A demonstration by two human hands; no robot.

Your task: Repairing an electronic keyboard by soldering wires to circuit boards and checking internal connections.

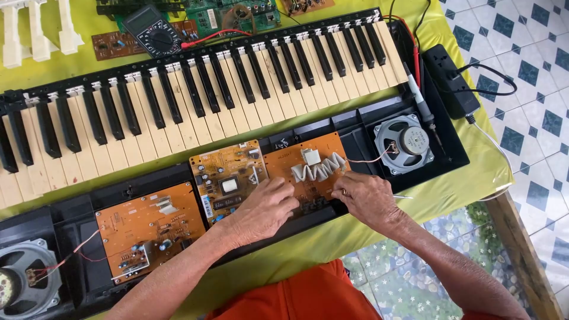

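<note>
Both my hands rest on an orange circuit board (308, 163) with a white ribbon cable (319, 170), set in the black lower shell (355, 133) of an opened electronic keyboard. My left hand (265, 207) presses on the board's near left edge with its fingers curled. My right hand (364, 198) touches the near right edge, and a thin metal tip pokes out beside it; whether it grips that tool is unclear. Beside them sit another orange board (228, 178) and a larger one (148, 228).
The key assembly (201, 101) lies across the yellow-green table cover. A speaker (405, 142) sits at the right, another (24, 284) at the left. A multimeter (153, 31), its probe (421, 101), loose boards and a black power strip (449, 77) lie around. Tiled floor is at right.
</note>
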